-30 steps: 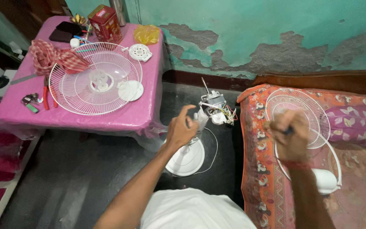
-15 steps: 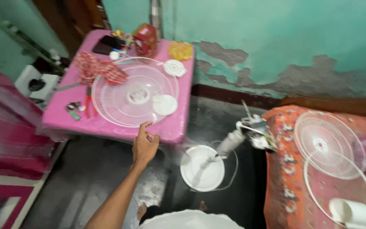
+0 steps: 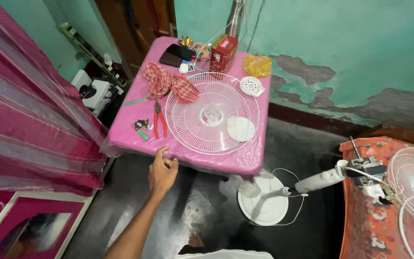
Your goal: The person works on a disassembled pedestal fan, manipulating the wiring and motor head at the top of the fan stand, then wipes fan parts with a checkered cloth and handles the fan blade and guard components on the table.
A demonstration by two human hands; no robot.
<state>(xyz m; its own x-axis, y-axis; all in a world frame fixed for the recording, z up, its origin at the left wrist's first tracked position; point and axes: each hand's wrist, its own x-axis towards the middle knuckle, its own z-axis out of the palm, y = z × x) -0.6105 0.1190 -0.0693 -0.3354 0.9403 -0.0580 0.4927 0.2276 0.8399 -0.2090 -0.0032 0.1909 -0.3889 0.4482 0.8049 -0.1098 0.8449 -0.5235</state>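
Left hand (image 3: 161, 173) now nearer the pink table (image 3: 135, 139) edge, fingers loosely apart, empty; open floor (image 3: 135, 211) below.

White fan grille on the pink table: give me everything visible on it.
The white fan grille is a round wire guard, thin radial spokes running from a small hub ring to an outer rim, seemingly metal. It lies flat on the pink table, covering much of its top. A checked red cloth overlaps its upper left edge, and a small white domed cap sits on its lower right. The left hand hovers near the table edge, not touching it.
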